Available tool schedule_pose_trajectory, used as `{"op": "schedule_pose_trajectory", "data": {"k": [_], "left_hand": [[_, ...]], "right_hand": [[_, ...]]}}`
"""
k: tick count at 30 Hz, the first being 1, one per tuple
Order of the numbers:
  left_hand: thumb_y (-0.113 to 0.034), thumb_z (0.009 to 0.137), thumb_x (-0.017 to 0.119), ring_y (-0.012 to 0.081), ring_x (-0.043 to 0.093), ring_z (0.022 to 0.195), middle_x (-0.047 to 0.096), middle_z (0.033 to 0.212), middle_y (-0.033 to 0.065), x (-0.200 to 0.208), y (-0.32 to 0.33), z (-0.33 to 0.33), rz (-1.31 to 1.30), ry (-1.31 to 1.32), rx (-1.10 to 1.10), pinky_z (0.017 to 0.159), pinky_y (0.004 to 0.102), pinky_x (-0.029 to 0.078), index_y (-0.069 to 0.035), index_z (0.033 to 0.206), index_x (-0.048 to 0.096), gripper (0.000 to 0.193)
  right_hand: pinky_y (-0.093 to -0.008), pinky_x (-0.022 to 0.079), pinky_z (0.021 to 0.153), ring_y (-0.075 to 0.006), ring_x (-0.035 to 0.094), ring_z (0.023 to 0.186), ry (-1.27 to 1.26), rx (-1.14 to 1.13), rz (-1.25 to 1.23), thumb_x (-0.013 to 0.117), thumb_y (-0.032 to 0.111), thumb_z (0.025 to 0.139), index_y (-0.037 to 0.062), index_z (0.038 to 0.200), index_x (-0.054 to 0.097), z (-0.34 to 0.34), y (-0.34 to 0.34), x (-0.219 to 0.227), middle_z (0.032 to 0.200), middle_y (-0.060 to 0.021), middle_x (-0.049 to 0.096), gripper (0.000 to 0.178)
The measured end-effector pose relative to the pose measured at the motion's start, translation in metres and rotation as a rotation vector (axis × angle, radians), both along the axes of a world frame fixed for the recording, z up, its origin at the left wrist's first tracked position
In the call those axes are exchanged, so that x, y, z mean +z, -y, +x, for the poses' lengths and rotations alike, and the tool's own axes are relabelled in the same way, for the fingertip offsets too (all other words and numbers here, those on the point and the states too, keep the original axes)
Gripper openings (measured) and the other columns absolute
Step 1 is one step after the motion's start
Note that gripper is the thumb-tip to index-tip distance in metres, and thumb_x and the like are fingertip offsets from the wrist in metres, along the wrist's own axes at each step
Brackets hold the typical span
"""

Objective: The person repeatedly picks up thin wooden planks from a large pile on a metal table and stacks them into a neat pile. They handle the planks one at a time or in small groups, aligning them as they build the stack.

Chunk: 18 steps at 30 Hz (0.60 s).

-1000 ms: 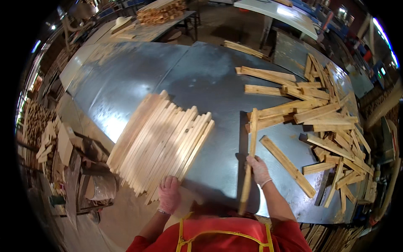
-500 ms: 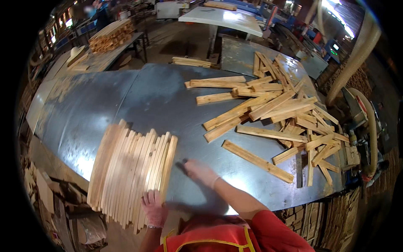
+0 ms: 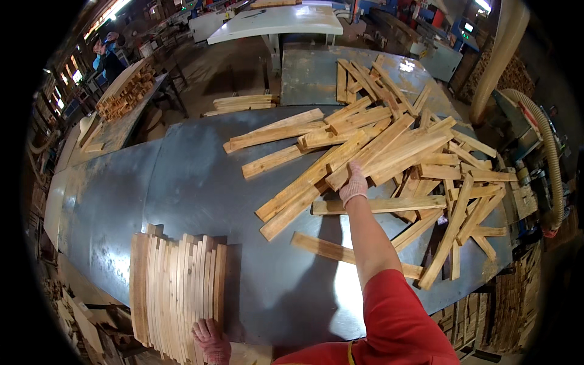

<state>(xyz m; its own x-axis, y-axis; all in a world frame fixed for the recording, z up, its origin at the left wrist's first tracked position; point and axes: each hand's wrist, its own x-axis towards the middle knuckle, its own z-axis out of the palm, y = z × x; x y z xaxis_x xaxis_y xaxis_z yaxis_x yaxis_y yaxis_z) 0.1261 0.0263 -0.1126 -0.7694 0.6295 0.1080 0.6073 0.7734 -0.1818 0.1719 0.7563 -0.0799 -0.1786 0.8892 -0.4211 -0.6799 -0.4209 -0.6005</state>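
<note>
A row of wooden slats (image 3: pixel 176 286), stood on edge side by side, is at the near left of the metal table. My left hand (image 3: pixel 211 342), in a pale pink glove, lies on the near right end of that row with its fingers laid over the slats. On the right is a loose, crisscrossed heap of wooden slats (image 3: pixel 420 164). My gloved right hand (image 3: pixel 354 184) reaches to the heap's left side, closed on the near end of a slat (image 3: pixel 380 146). Its fingers are partly hidden under the wood.
The dark metal tabletop (image 3: pixel 201 164) spreads between row and heap. Beyond it are a white table (image 3: pixel 277 24) and a few slats (image 3: pixel 243 103). Stacked slats (image 3: pixel 128 91) stand on a bench at far left, near a person (image 3: pixel 109 58). A ribbed hose (image 3: pixel 541 140) hangs at right.
My right hand has moved from the bare tabletop beside the row, forward and right to the heap, and taken hold of a slat. My left hand stays on the row. The view has shifted.
</note>
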Motion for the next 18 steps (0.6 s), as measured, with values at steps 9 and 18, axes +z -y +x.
{"op": "schedule_pose_trajectory", "data": {"k": [9,18], "left_hand": [[-0.025,0.080,0.080,0.0446,0.038,0.154,0.050,0.157,0.0216,0.034,-0.019,0.016,0.006,0.241,0.091,0.129,0.0574,0.030,-0.003,0.155,0.048,0.085],[-0.028,0.101,0.080,0.0203,0.073,0.112,0.074,0.128,0.0079,0.077,-0.135,0.067,0.845,1.982,0.405,0.094,0.0359,0.061,-0.002,0.146,0.061,0.056]], "right_hand": [[-0.0379,0.057,0.101,-0.0248,0.070,0.117,0.190,0.734,0.201,0.055,0.025,0.112,0.0043,0.151,0.050,0.114,0.237,-0.010,0.128,-0.0125,0.068,0.044],[-0.0420,0.057,0.104,-0.0286,0.070,0.121,0.040,1.290,-0.263,0.071,0.012,0.098,-0.0043,0.147,0.057,0.177,0.447,0.061,0.136,-0.0152,0.070,0.053]]}}
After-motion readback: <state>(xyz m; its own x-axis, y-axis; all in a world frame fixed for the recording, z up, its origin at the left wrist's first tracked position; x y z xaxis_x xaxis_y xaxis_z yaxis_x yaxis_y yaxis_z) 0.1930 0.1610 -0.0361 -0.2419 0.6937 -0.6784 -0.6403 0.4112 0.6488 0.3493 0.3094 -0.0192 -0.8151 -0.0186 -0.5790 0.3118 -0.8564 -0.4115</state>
